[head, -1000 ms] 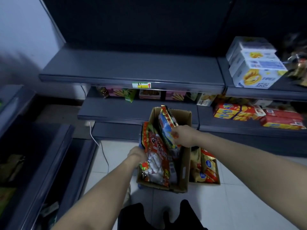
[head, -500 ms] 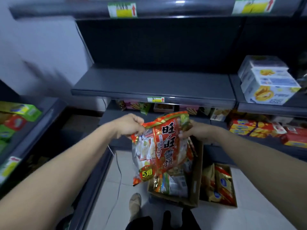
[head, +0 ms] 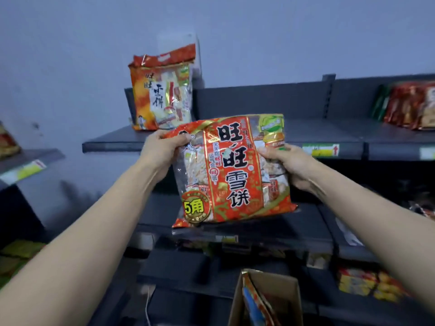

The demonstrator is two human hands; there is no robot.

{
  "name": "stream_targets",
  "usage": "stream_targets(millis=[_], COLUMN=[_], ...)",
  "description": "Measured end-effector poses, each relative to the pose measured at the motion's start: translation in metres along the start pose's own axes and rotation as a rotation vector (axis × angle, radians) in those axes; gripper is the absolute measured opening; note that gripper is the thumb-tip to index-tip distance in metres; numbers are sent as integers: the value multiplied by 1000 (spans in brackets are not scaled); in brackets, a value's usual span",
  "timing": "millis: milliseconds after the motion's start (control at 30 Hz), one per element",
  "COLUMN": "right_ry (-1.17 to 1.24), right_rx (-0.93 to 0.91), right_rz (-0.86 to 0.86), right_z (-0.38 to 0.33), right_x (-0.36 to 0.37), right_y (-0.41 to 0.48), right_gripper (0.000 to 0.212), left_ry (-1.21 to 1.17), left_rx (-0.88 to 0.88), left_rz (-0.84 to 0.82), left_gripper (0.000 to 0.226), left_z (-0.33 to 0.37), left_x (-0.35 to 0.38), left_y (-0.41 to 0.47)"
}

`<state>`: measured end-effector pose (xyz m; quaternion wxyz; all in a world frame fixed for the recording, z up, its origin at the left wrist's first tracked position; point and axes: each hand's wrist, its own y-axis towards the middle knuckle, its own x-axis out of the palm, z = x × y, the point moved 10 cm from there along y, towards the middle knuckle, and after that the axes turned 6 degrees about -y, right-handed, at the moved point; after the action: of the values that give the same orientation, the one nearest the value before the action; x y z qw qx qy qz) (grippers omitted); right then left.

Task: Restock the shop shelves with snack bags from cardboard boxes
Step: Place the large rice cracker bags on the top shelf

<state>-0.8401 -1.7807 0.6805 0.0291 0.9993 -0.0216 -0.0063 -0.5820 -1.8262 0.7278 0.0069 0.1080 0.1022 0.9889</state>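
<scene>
A large red snack bag (head: 231,170) with black characters and a yellow round label hangs in the air in front of the top shelf (head: 324,137). My left hand (head: 162,151) grips its upper left corner. My right hand (head: 286,164) holds its right edge. On the left end of that dark shelf a similar orange and red snack bag (head: 162,90) stands upright against the wall. At the bottom, the open cardboard box (head: 266,300) shows more snack bags sticking out of it.
More red bags (head: 409,104) lie on the top shelf at the far right. Lower dark shelves hold small yellow and red boxes (head: 367,283) at the right. A second shelving unit (head: 28,161) with packets stands at the left. A white cable (head: 147,307) runs down by the floor.
Both hands lifted the red bag out of the cardboard box and raised it from knee height up to the top shelf. My view tilted upward with it.
</scene>
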Motion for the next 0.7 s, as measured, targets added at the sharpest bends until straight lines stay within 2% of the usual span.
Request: stream_targets(millis=[67, 167, 200, 267, 333, 467, 700], right_ry=[12, 20, 21, 27, 17, -35, -192], right_rx=[-70, -155, -188, -256, -298, -301, -177], right_rz=[74, 188, 233, 325, 378, 416, 340], right_z=[-39, -86, -98, -118, -129, -135, -121], right_x=[-7, -18, -23, -30, -32, -28, -17], right_y=[8, 22, 28, 44, 64, 114, 204], right_gripper=[17, 26, 29, 27, 23, 37, 28], left_ry=[-22, 115, 173, 268, 316, 319, 325], left_rx=[29, -28, -57, -62, -31, 35, 118], left_rz=[12, -56, -110, -213, -248, -216, -215], left_gripper=[41, 80, 81, 60, 47, 47, 40], left_z=[22, 30, 27, 22, 25, 30, 6], left_x=[8, 22, 31, 48, 59, 69, 80], left_y=[16, 39, 46, 61, 83, 143, 238])
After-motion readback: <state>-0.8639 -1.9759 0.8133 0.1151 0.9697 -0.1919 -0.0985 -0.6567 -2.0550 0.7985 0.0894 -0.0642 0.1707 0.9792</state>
